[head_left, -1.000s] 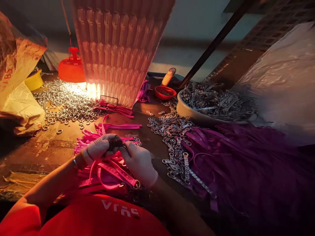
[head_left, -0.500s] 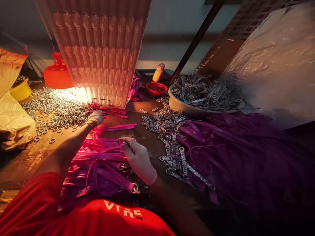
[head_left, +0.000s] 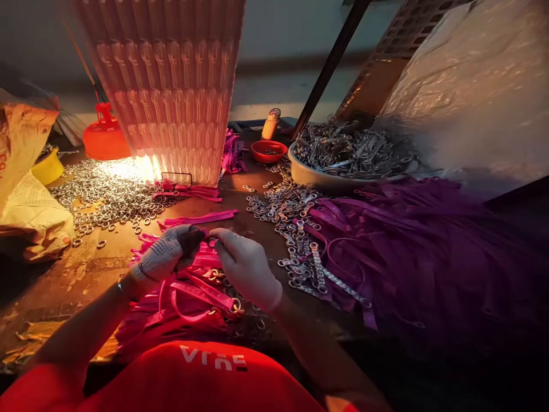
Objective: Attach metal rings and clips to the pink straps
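My left hand [head_left: 171, 250], in a dotted glove with dark fingertips, pinches the end of a pink strap. My right hand [head_left: 249, 266], in a pale glove, meets it fingertip to fingertip, closed on a small metal ring [head_left: 212, 242]. Below both hands lies a pile of pink straps [head_left: 201, 292], some with rings at their ends. A few more straps [head_left: 199, 218] lie just beyond the hands. Loose metal rings [head_left: 107, 200] are heaped under the lamp at the left.
A red lamp [head_left: 105, 137] hangs beside a ribbed clear panel [head_left: 171, 97]. Behind are a red bowl [head_left: 269, 159] and a bottle [head_left: 271, 124]. At right, a basin [head_left: 309, 174] of metal pieces stands behind metal links [head_left: 295, 229] and purple straps [head_left: 407, 246].
My left hand has come back from the straps near the panel to meet my right hand above the pile. My right hand has stayed nearly in place, and the view has shifted slightly.
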The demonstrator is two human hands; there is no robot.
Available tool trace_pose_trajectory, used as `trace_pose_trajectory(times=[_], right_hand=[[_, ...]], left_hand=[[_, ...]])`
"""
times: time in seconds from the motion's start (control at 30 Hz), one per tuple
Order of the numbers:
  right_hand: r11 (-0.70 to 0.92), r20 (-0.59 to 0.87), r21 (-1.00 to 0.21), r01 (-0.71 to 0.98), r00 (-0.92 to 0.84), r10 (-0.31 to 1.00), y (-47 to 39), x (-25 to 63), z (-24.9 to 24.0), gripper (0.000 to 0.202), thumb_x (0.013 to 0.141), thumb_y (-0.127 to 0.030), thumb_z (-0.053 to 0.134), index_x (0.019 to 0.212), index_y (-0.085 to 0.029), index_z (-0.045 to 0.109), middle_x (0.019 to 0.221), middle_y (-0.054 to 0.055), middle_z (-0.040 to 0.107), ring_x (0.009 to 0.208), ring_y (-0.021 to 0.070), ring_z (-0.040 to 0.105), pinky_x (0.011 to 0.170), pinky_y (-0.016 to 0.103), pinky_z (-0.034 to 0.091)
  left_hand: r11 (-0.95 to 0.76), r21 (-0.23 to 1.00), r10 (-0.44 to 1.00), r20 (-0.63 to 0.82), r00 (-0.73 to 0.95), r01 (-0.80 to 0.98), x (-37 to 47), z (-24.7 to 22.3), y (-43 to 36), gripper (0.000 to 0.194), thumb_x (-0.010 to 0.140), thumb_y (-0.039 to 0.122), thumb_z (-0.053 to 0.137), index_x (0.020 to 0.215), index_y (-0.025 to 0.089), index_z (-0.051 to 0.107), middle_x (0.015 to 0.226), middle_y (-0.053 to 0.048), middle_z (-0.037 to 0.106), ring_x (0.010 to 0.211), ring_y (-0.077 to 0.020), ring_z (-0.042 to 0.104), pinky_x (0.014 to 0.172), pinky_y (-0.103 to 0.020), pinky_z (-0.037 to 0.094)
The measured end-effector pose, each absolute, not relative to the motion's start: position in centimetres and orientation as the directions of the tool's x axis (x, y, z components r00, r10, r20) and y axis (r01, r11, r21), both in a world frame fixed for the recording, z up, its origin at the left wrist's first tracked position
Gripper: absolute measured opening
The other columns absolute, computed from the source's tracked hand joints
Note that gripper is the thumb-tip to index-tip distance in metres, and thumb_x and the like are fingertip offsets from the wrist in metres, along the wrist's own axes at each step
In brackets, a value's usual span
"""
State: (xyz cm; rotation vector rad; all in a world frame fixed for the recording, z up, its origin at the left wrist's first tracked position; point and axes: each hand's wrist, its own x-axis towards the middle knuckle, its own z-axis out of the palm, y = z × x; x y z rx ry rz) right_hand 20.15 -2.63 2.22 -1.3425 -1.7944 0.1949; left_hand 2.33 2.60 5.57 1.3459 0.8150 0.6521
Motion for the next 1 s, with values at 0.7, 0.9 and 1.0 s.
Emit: trace_pose_trajectory(times=[0.7,0.9,1.0], right_hand=[[0.455,0.59,0.024,0.89,-0.38,0.712,-4.3,19.5,-1.7,0.023,0.098,-0.015,0.045,0.106,-0.015,0.066,0.077,0.006,0.065,0.067,0.0209,0.054,0.063,0.034,0.031],[0.332,0.331,-0.299,0.895,-0.229,0.915,-4.2,19.9,0.4,0.029,0.098,-0.024,0.053,0.126,-0.017,0.06,0.106,0.009,0.074,0.094,0.0222,0.067,0.077,0.03,0.042],[0.264,0.134,-0.343,0.901,-0.231,0.964,-4.1,20.1,1.8,0.045,0.095,-0.036,0.062,0.135,-0.018,0.054,0.108,0.009,0.075,0.099,0.0243,0.069,0.075,0.029,0.043]], left_hand=[[-0.321,0.869,0.71,-0.041,0.703,0.376,1.0,1.1,1.3,0.012,0.081,0.018,0.055,0.071,0.015,0.059,0.061,0.001,0.055,0.054,-0.0101,0.044,0.052,-0.022,0.033],[-0.099,0.951,0.792,-0.102,0.602,0.291,1.4,0.4,0.5,0.027,0.09,0.039,0.058,0.076,0.016,0.061,0.053,0.004,0.049,0.045,-0.0084,0.039,0.045,-0.021,0.03],[-0.051,0.963,0.84,-0.102,0.533,0.265,1.6,0.4,-0.1,0.034,0.09,0.049,0.06,0.079,0.016,0.063,0.051,0.006,0.047,0.043,-0.008,0.038,0.043,-0.021,0.029]])
